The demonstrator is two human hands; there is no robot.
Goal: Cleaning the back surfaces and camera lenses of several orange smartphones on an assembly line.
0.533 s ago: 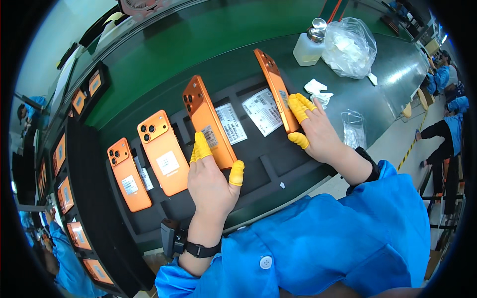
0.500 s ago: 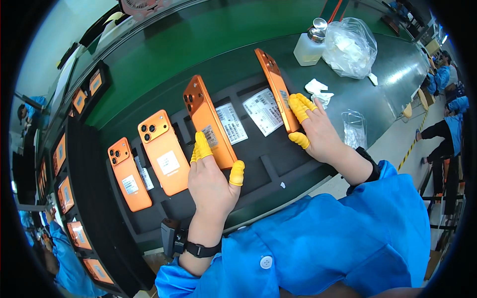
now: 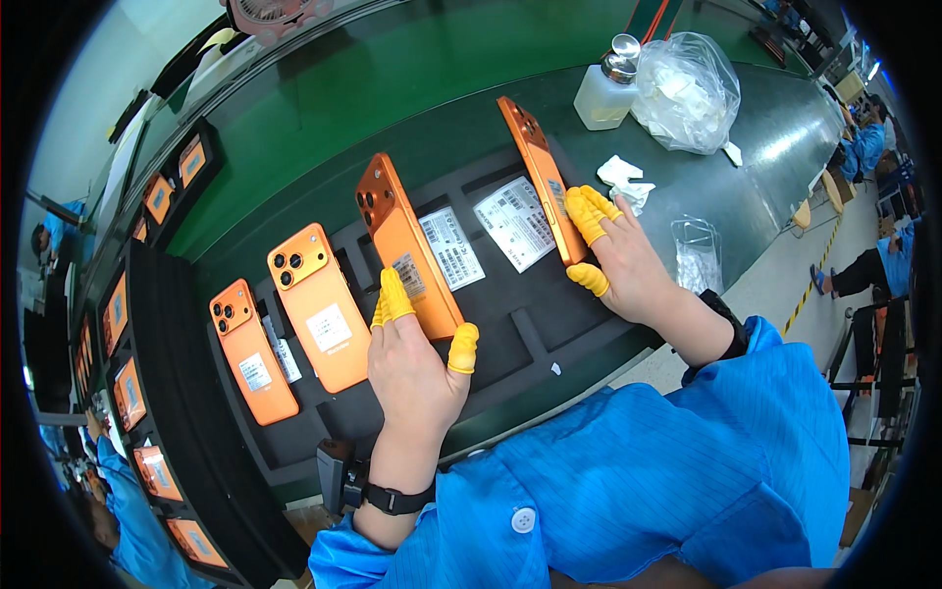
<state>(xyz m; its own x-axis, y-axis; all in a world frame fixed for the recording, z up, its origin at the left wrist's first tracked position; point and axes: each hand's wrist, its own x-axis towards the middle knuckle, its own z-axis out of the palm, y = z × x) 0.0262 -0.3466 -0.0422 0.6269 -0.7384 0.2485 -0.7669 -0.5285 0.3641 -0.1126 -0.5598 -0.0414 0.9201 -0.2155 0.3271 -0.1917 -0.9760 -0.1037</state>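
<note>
My left hand (image 3: 416, 381), yellow covers on its fingertips, grips an orange smartphone (image 3: 395, 228) by its lower edges. It stands tilted up on one side, its camera block at the far end. Another orange smartphone (image 3: 531, 147), also tilted up, is held at its near end between the thumb and covered fingers of my right hand (image 3: 633, 270). Both are over a black foam tray (image 3: 491, 358). White printed labels (image 3: 451, 250) lie in the tray beside them. To the left rest a larger orange smartphone (image 3: 302, 263) and a smaller one (image 3: 234, 312), backs up with white stickers.
A black rack (image 3: 182, 393) with more orange phones stands at the left. Beyond my right hand are crumpled white tissue (image 3: 625, 182), a pump bottle (image 3: 603, 98), a clear plastic bag (image 3: 692, 98) and a clear plastic piece (image 3: 697, 253). Other people are in the background.
The view shifts slightly, so tray and phones appear a little to the left. Both hands keep their grip on the same phones. A person at the far right has changed leg position.
</note>
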